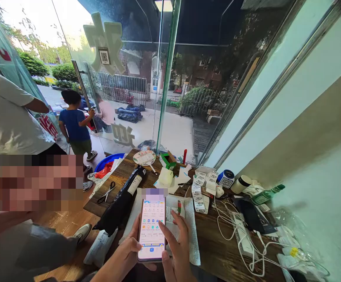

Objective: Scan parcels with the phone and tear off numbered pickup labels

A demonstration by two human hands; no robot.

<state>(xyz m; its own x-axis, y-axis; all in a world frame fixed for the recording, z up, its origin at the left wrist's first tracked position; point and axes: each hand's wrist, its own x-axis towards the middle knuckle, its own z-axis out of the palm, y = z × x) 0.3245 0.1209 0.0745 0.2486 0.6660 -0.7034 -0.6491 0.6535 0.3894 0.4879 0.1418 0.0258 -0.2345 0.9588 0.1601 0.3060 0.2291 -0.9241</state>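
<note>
A smartphone (152,235) with a lit screen full of small coloured icons is held upright in my left hand (130,244), the thumb along its lower left edge. My right hand (176,243) is at the phone's right side with its fingers apart. Its index fingertip is over the screen's icons; whether it touches the glass I cannot tell. Under the phone lies a pale padded mailer (192,239) on the dark wooden table (211,250). A long black-wrapped parcel (120,201) lies to the left, near black-handled scissors (107,192).
Printed number labels (199,197), a white power strip (243,237) and tangled white cables (264,254) cover the table's right. A green bottle (268,195) lies by the wall. Further back are a hand fan (145,158) and glass door. People stand at left.
</note>
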